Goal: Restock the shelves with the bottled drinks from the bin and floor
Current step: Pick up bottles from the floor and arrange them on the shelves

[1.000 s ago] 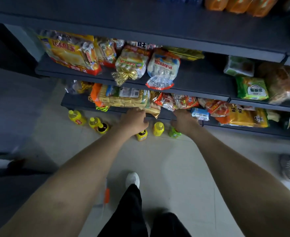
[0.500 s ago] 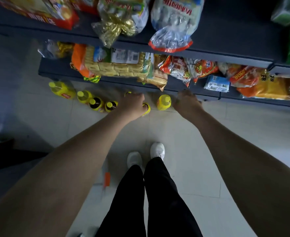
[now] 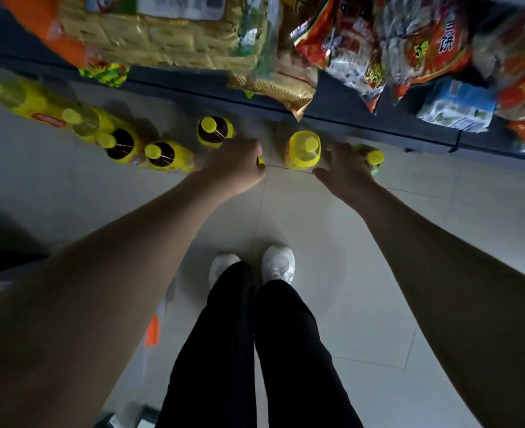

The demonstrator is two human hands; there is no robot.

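Several yellow-capped drink bottles stand in a row on the pale tiled floor below the bottom shelf [image 3: 347,103]. My left hand [image 3: 235,165] covers a bottle whose yellow edge [image 3: 261,160] shows at my fingers, fingers curled round it. Just behind it stands a dark-tea bottle [image 3: 213,131]. My right hand [image 3: 344,168] grips a green bottle [image 3: 374,159] with a yellow cap. A yellow bottle [image 3: 303,149] stands between my hands. More bottles [image 3: 159,154] line up to the left.
Snack and noodle packs [image 3: 168,32] overhang the dark bottom shelf above the bottles. My white shoes [image 3: 278,264] and black trousers are at the centre. An orange tag [image 3: 152,330] lies on the floor at lower left.
I have bent lower, so the floor bottles look larger. Both hands dropped onto bottles: the left now covers one, the right wraps the green one.
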